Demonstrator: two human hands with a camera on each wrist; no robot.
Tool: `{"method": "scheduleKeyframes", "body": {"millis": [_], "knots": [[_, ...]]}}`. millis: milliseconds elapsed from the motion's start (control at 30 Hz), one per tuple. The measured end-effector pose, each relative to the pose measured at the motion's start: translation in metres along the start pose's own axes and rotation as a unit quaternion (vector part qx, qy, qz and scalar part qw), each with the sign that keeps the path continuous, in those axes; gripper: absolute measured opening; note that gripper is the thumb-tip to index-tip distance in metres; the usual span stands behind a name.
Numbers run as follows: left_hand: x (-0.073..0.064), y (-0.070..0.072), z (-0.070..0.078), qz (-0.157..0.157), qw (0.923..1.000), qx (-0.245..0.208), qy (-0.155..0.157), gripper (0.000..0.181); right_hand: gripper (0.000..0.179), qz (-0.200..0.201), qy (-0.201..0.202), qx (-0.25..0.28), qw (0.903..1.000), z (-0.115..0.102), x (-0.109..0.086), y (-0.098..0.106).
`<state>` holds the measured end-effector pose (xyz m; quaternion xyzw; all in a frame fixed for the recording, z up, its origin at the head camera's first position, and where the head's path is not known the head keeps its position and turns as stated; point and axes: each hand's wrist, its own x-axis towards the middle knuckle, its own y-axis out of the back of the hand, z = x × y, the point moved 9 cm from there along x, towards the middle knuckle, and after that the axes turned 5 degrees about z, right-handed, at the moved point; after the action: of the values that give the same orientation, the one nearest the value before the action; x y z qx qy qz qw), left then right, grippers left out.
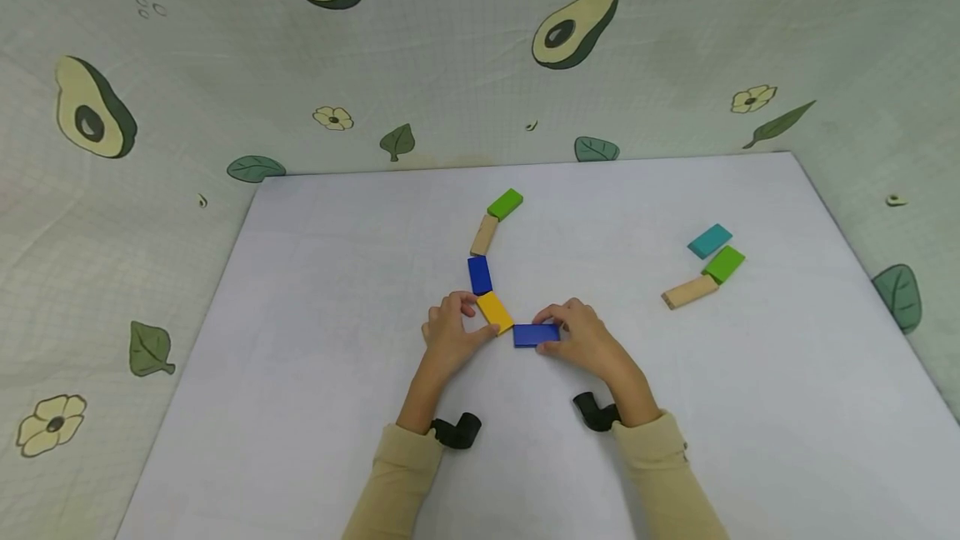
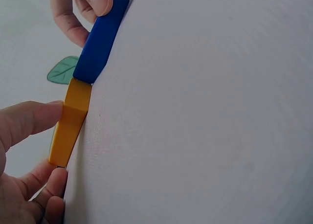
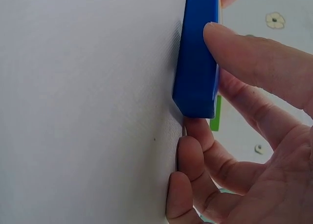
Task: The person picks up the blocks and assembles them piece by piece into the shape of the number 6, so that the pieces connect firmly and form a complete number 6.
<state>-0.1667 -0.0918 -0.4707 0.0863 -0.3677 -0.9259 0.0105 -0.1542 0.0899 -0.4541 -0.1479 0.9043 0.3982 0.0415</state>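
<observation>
- Left hand [image 1: 452, 335] is pinching the yellow block [image 1: 495, 312]; right hand [image 1: 587, 342], the near blue block [image 1: 529, 336] at yellow's four o'clock.
- Far blue block [image 1: 480, 275], wooden block [image 1: 484, 236] and green block [image 1: 505, 204] are continuing this curve toward twelve.
- Three loose blocks [image 1: 724, 264] are lying toward three o'clock, seemingly not yet added.

The kind of room cannot be told for sure; what shows is a plain work spot closed in by a homely, pale green cloth [image 1: 450, 48]. It fills the top of the head view and runs down both sides, printed with avocados [image 1: 576, 27], leaves [image 1: 897, 298] and flowers [image 1: 52, 425], its weave faintly checked and lightly creased. A smooth white counter [image 1: 300, 357] spreads across the middle and bottom of the frame, its far edge meeting the cloth. Both wrist views show the same white surface and print.
</observation>
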Motion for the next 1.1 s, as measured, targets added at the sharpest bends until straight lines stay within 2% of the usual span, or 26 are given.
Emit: {"method": "scheduleKeyframes", "body": {"millis": [400,700,867,1100], "knots": [[0.000,-0.001,-0.002,-0.001,1.0000,-0.002,0.004,0.050,0.029,0.015,0.028,0.000,0.9995,-0.003,0.000,0.003],[-0.001,-0.001,-0.002,-0.001,1.0000,-0.004,0.004,0.051,0.039,0.021,0.011,0.028,0.9993,0.005,-0.003,0.008],[-0.001,0.000,-0.001,-0.003,0.9999,-0.011,-0.002,0.051,0.041,0.050,-0.002,0.047,0.9977,0.016,-0.011,0.024],[-0.001,0.000,0.000,-0.003,0.9999,-0.009,-0.004,0.050,0.043,0.115,-0.040,0.049,0.9914,0.039,-0.020,0.061]]}}
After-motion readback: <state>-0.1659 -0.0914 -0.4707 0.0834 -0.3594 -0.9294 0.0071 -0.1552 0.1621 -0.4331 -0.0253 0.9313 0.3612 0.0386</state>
